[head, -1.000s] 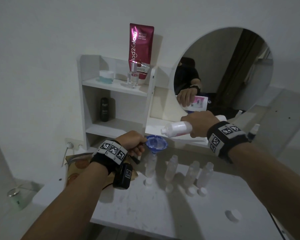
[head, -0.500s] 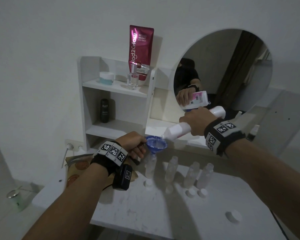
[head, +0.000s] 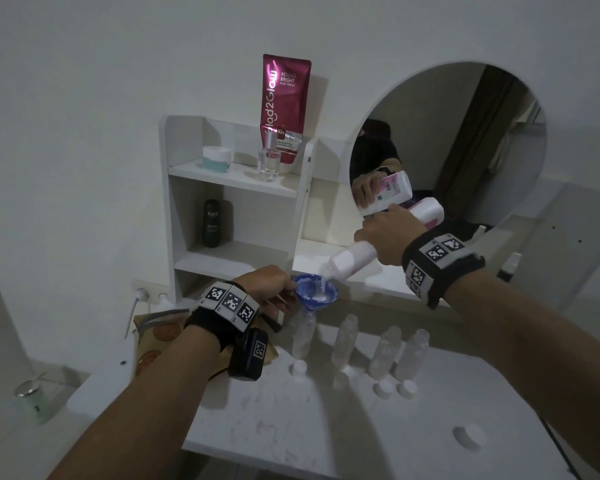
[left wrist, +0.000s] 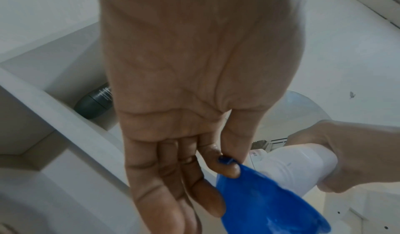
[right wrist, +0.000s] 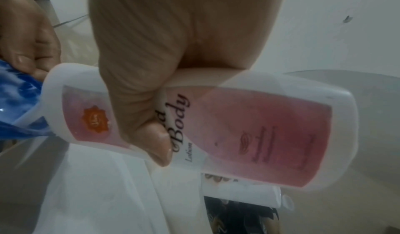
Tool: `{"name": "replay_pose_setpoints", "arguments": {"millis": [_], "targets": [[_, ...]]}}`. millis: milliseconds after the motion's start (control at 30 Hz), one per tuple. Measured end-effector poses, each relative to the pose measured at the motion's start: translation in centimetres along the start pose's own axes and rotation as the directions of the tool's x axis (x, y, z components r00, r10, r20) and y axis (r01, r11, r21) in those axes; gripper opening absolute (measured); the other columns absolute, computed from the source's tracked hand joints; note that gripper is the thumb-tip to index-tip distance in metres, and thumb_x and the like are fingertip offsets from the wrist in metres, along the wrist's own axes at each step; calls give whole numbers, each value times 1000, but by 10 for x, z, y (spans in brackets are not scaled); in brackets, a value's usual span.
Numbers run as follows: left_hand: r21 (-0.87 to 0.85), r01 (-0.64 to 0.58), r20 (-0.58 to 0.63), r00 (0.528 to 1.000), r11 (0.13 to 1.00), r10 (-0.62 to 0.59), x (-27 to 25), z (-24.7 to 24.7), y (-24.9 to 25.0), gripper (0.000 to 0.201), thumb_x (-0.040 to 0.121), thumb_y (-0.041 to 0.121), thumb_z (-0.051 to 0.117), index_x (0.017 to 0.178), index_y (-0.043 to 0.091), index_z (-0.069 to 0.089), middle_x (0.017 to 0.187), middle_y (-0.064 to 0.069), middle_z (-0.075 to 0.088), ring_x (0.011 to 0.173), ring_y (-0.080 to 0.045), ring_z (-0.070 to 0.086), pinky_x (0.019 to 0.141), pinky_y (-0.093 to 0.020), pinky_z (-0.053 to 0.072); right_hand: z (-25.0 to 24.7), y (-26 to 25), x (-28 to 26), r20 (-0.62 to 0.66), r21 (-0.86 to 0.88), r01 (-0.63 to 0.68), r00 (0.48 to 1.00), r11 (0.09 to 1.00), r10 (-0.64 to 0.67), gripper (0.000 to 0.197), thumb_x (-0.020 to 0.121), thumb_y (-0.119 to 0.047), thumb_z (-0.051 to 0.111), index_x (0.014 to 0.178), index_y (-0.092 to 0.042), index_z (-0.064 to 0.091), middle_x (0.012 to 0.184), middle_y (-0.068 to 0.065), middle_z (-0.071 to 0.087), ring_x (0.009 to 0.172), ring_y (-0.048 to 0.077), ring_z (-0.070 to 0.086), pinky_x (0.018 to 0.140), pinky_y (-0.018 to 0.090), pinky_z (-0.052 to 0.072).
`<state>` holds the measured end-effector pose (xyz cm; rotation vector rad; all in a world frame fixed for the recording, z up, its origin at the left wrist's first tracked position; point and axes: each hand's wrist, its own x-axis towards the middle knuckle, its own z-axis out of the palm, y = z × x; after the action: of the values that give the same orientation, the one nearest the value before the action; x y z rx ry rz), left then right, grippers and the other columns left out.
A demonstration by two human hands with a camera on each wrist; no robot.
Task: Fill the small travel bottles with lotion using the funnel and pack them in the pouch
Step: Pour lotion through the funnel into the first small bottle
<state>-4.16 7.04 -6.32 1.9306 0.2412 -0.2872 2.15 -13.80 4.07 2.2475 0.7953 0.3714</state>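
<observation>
At frame centre, the right hand [head: 387, 237] grips the tilted lotion bottle [head: 352, 256], pouring into the blue funnel [head: 314, 289], whose tab the left hand [head: 265, 284] pinches.

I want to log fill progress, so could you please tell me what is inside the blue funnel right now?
White lotion pools in the blue funnel, streaming from the lotion bottle tipped over it. The funnel's spout sits in a travel bottle; how much got through cannot be seen.

Blue funnel [head: 315, 292] in leftmost travel bottle [head: 303, 336] — white lotion bottle [head: 355, 256] tilted, pouring in.
</observation>
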Motion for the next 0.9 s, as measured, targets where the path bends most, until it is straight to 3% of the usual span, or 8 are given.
{"name": "replay_pose_setpoints", "arguments": {"millis": [233, 533, 900], "targets": [[7, -1, -10, 1000, 1000, 1, -3, 1, 1, 25, 99, 18, 46, 105, 0, 62, 94, -11, 66, 78, -20, 64, 65, -29, 53, -10, 2, 4, -16, -32, 10, 1000, 999, -10, 38, 87, -25, 66, 124, -33, 58, 116, -6, 66, 108, 18, 61, 100, 39, 41], [17, -7, 3, 1000, 1000, 7, -3, 0, 1, 23, 99, 18, 46, 90, 5, 63, 88, -9, 68, 76, -19, 65, 63, -25, 52, -18, 1, 8, -28, -77, 32, 999, 997, -34, 38, 87, -27, 68, 123, -31, 59, 118, -6, 66, 110, 18, 61, 102, 40, 41], [29, 14, 7, 1000, 999, -14, -4, -1, 1, 23, 98, 20, 47, 96, 3, 64, 92, -11, 69, 78, -21, 66, 64, -29, 52, -25, -4, 11, -7, -145, 62, 998, 988, -64, 35, 88, -27, 67, 122, -31, 60, 116, -5, 67, 109, 20, 62, 101, 41, 42]]}}
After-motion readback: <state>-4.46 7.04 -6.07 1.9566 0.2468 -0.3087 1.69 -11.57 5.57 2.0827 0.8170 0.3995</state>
